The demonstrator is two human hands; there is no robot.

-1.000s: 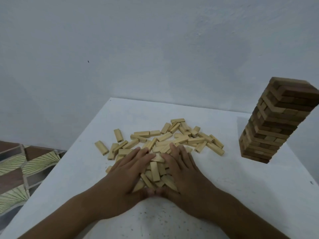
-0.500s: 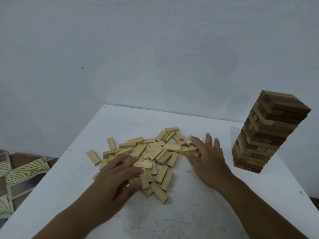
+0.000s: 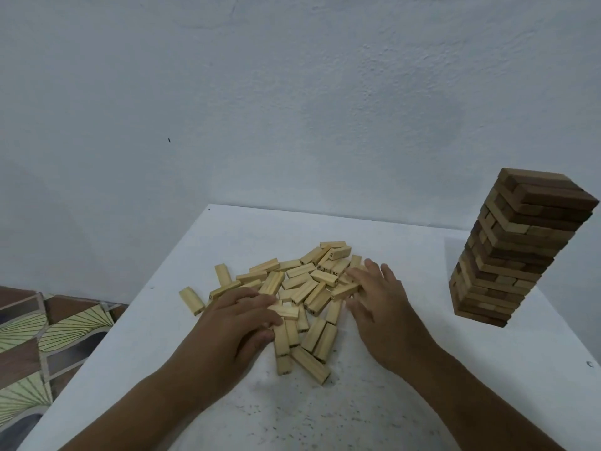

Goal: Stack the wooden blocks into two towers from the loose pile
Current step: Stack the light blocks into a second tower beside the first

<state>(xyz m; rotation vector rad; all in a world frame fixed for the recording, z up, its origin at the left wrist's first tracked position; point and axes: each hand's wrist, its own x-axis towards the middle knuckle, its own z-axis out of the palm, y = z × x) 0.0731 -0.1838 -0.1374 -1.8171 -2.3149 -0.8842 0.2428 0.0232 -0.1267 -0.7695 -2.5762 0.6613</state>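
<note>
A loose pile of pale wooden blocks (image 3: 302, 288) lies spread on the white table (image 3: 406, 262), in the middle. My left hand (image 3: 234, 323) rests palm down on the pile's left side, fingers over several blocks. At the pile's right edge my right hand (image 3: 380, 304) lies flat, fingers spread, fingertips touching the blocks there. Neither hand grips a block. A tall tower of darker brown blocks (image 3: 517, 245) stands at the table's right, slightly twisted, apart from both hands.
A single pale block (image 3: 192, 300) lies apart at the pile's left. The table's left edge (image 3: 107, 333) drops to a patterned tile floor (image 3: 35, 340). A pale wall stands right behind the table's far edge.
My hands, side by side on the pile a second ago, have parted. The right one went to the pile's right edge and has pressed closer to the blocks. The camera view shifted down.
</note>
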